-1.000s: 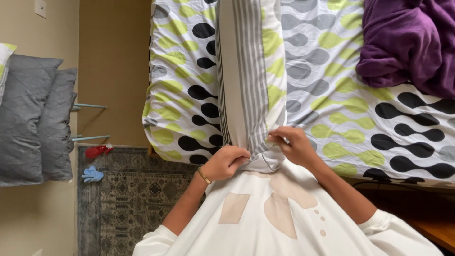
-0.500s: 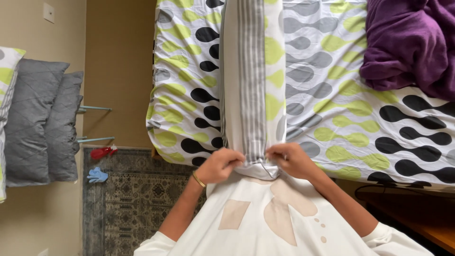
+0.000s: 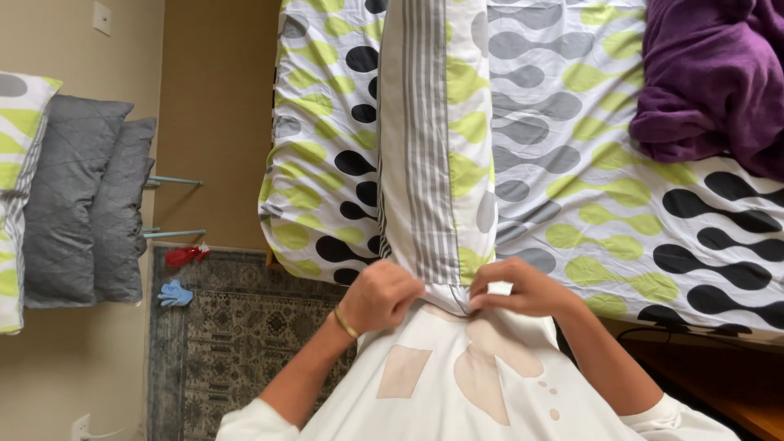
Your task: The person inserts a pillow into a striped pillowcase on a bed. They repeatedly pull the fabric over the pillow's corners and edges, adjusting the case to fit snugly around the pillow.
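Note:
A long pillow in a patterned case with grey stripes and green and grey blobs lies on the bed, running away from me. My left hand and my right hand both pinch the near open end of the case, a hand's width apart, just above my white shirt. A bracelet sits on my left wrist. The case's near edge is bunched between my fingers.
The bed carries a matching spotted sheet. A purple blanket is heaped at the top right. Two grey pillows and a patterned one stand against the wall at left. A dark rug with small red and blue items lies below.
My hands have drawn the case's open end closer to my body and closed in toward each other. The view has shifted slightly.

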